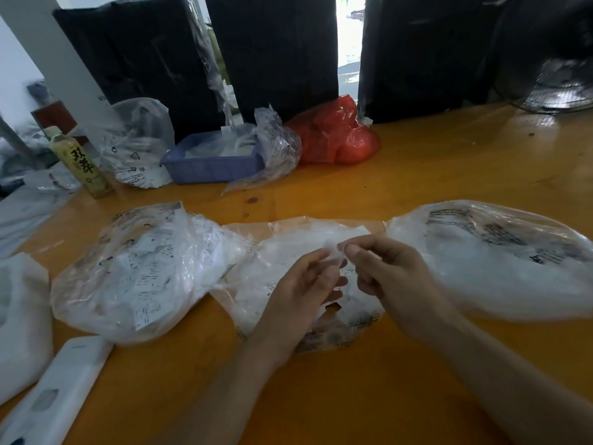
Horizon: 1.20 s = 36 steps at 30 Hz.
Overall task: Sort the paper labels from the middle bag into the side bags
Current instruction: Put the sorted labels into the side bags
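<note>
Bags on table — three [134, 271] [272, 252] [500, 258]; hands — two [305, 284] [385, 274].

- On the bottle [81, 162] at the far left of the table I read two large dark Chinese characters, 双萃, set one above the other.
- The white bag [138, 146] beside it carries a triangular recycling sign.
- Print on the left bag [134, 271], the middle bag [288, 248] and the right bag [491, 252] is too blurred for me to read.
</note>
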{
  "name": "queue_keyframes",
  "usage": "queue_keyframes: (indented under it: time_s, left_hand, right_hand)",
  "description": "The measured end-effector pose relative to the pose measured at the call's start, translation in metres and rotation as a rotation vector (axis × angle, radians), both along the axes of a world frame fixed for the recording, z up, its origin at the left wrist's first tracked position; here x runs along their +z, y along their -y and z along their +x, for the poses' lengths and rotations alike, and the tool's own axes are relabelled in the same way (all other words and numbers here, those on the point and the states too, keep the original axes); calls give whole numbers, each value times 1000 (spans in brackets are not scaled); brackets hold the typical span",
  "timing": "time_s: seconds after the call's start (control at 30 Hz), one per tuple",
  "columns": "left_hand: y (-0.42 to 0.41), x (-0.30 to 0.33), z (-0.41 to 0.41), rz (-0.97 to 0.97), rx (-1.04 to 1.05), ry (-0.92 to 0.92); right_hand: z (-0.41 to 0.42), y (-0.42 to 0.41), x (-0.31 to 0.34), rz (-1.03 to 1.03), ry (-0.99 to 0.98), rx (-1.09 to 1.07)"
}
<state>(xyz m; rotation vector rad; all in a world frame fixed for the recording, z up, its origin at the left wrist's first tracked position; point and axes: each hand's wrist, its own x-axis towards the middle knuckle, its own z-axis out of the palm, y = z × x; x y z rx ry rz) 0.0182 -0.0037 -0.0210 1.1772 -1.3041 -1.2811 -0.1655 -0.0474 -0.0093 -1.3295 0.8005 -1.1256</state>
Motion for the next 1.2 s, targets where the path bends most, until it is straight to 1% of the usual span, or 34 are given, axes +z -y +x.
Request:
queue_keyframes:
  time_s: [0.07, 0.17, 0.23, 0.27, 0.37, 0.47, 0.53, 0.67, 0.77, 0.83, 0.93, 1.03, 1.13, 1.2]
  left_hand:
    - [1, 0, 1, -14, 61, -42]
    - [4, 3, 3, 34, 179, -237]
    - [6, 3, 6, 91, 179, -360]
    - [6, 2, 7, 103, 178, -392]
    - [6, 2, 6, 88, 229, -374]
    - [6, 1, 6, 83, 277, -349]
    - [6, -1, 8, 64, 299, -296]
    - [6, -6, 11, 8, 310, -122]
    - [6, -7, 11, -22, 322, -18]
    - [5, -6, 10, -5, 297, -28]
    - [4, -3, 8, 55, 243, -100]
    - [6, -4, 9, 63, 262, -160]
    - [6, -4, 12, 71, 241, -244]
    - [6, -5, 13, 73, 262, -241]
  right_hand:
    - [7, -1, -5, 22, -4, 47]
    - [9, -1, -9, 76, 23, 49]
    - [8, 0, -11, 105, 31, 30]
    - [8, 1, -11, 117, 39, 27]
    - [9, 1, -11, 143, 62, 30]
    - [11, -4, -7, 119, 19, -19]
    - [12, -7, -4, 63, -52, -41]
    - [11, -9, -2, -50, -292, -52]
    - [10, -8, -3, -80, -373, -89]
    - [10, -9, -4, -89, -389, -107]
    - [12, -11, -3, -123, -412, -130]
    - [14, -11, -2, -154, -475, -129]
    - [17, -11, -6, -255, -587, -155]
    - [17, -9, -9, -374, -730, -224]
